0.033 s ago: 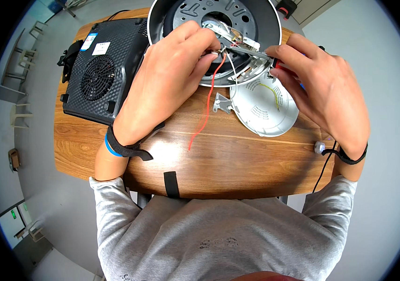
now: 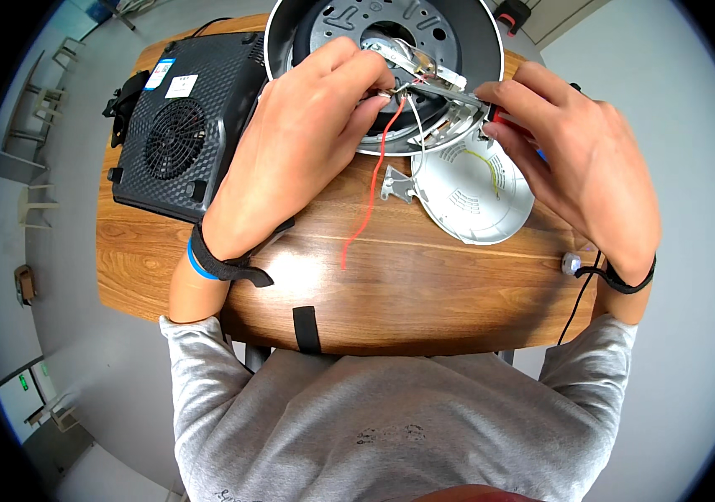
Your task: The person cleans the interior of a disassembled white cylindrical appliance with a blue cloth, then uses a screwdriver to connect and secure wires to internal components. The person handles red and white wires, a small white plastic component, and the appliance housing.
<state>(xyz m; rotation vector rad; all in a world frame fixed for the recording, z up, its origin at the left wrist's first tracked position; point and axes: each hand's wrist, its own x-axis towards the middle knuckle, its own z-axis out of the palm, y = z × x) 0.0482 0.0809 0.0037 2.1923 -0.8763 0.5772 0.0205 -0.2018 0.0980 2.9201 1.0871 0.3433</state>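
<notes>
Over the open round appliance body (image 2: 489, 50), my left hand (image 2: 311, 134) is closed in a pinch. Something small and pale shows at its fingertips, too small to name. My right hand (image 2: 579, 151) is closed around the red handle of long-nosed pliers (image 2: 449, 94). Their grey tips point left, close to the left fingertips and the wires. A loose red wire (image 2: 375, 180) hangs from that spot down over the wooden table. Beside it, a white wire (image 2: 420, 138) curves down toward a white plastic cover (image 2: 491, 205) with a yellow-green wire inside.
On the left of the wooden table (image 2: 424, 293) lies a black appliance (image 2: 175, 138) with a round fan grille. A black strap (image 2: 306, 329) lies at the front edge. At the right, a small clear-and-grey piece (image 2: 571, 263) sits near a black cable (image 2: 579, 305).
The red wire's loose end has shifted slightly to the right. Both hands and the pliers stay almost where they were.
</notes>
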